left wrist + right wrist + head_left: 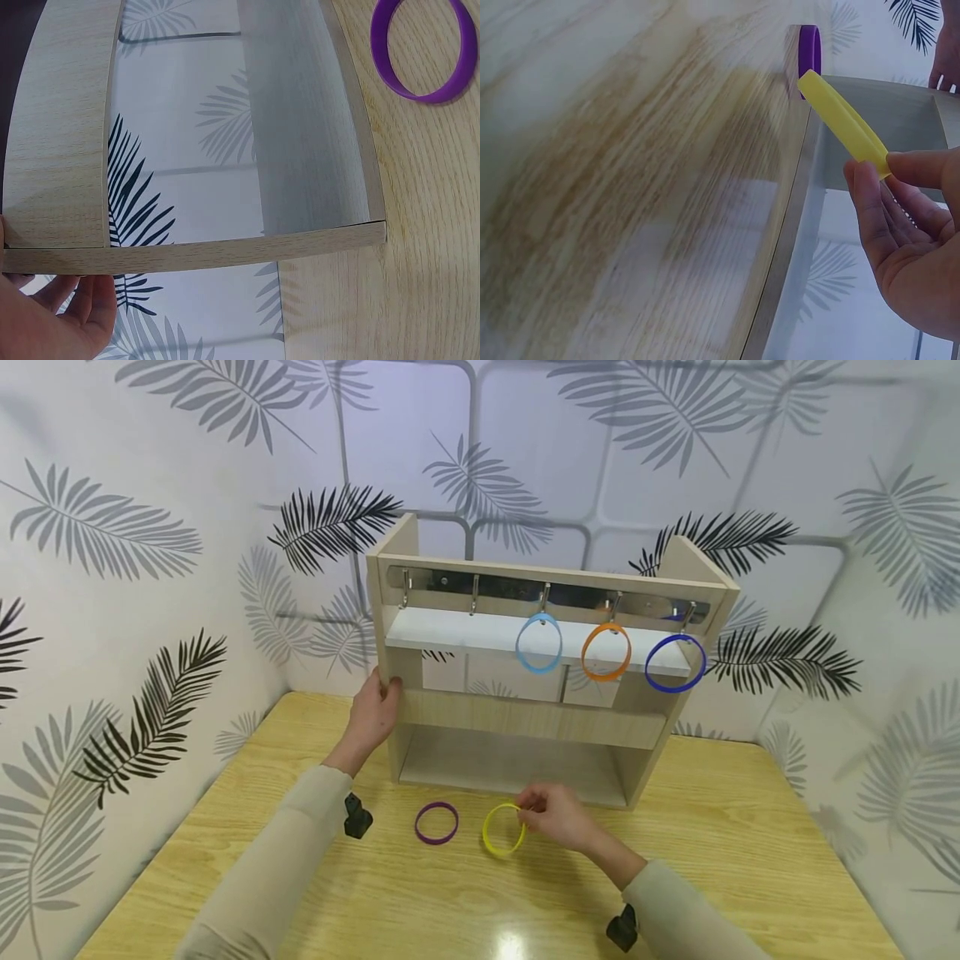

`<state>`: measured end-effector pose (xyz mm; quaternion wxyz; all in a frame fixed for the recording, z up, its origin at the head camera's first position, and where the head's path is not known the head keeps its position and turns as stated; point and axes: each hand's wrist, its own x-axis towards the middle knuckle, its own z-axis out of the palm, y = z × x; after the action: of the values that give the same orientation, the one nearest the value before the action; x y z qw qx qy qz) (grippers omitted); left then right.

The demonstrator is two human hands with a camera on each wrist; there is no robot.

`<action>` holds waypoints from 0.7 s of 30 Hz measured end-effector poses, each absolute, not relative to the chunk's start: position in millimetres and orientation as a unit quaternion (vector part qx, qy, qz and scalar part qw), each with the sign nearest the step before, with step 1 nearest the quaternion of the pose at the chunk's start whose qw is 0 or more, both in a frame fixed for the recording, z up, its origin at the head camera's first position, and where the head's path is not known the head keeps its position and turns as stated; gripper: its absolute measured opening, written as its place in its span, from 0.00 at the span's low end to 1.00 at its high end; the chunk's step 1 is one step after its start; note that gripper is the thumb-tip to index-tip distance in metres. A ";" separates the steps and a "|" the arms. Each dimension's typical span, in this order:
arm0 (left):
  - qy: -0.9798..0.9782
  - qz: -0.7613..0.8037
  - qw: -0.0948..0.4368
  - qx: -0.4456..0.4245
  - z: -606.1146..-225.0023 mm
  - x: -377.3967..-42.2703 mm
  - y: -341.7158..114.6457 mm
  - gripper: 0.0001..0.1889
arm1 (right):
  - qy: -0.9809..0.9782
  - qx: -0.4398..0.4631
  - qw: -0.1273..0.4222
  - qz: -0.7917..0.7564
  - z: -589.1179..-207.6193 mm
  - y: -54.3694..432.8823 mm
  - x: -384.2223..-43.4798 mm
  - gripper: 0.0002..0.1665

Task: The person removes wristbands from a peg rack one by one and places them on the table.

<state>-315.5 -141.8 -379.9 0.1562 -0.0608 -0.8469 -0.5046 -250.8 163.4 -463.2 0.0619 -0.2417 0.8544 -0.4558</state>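
My right hand (557, 816) pinches the near edge of a yellow silicone wristband (487, 842) between thumb and fingers. In the right wrist view the yellow wristband (844, 120) is tilted up from the table. To its left lies a purple wristband (417, 832), flat on the wood. My left hand (372, 714) grips the left side panel of a pale wooden shelf unit (525, 714); in the left wrist view its fingers (96, 307) lie against the panel's outer face. A light blue wristband (517, 652), an orange wristband (584, 660) and a dark blue wristband (703, 664) hang from the unit's hooks.
A metal hook rail (495, 583) runs along the unit's upper front; its two leftmost hooks (474, 595) carry nothing. The unit stands on a light wood table (420, 902), before a wall (525, 443) with leaf patterns.
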 end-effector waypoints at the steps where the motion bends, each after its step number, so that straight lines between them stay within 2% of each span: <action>1: -0.847 -0.505 0.156 -0.061 -379.9 -315.4 -141.8 0.25 | 0.855 -0.242 0.063 -0.455 -463.8 163.6 -251.1 0.08; 12: -0.847 -0.503 0.160 -0.065 -379.1 -315.9 -142.0 0.25 | 0.854 -0.245 0.079 -0.452 -470.5 166.6 -253.2 0.08; 21: -0.847 -0.504 0.159 -0.061 -378.7 -315.2 -142.1 0.25 | 0.863 -0.242 0.067 -0.439 -478.6 165.0 -255.5 0.06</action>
<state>-315.2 -142.1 -378.7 0.1586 -0.0611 -0.8466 -0.5044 -255.5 165.0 -478.6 0.0667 -0.2425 0.8628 -0.4385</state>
